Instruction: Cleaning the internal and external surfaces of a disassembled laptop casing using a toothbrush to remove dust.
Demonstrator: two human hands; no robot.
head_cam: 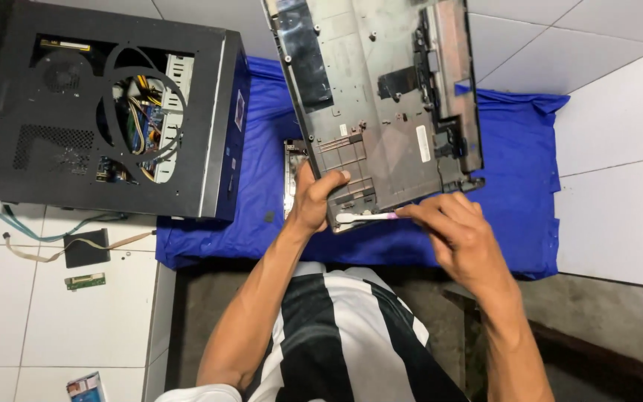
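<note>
My left hand (312, 202) grips the lower left corner of a dusty grey laptop bottom case (381, 97), holding it up tilted over a blue cloth (519, 179). My right hand (455, 234) pinches a cotton swab (359, 217) with a pink stick and a white tip. The swab's tip touches the case's lower edge, just right of my left thumb. A second laptop part (292, 175) lies on the cloth, mostly hidden behind the case and my left hand.
A black desktop computer case (106, 112) with cut-out side panel and visible cables lies at left. On the white tiles nearby are a small black pad (85, 248), a green circuit strip (85, 281) and loose cables (24, 231). My striped shirt (344, 342) fills the bottom centre.
</note>
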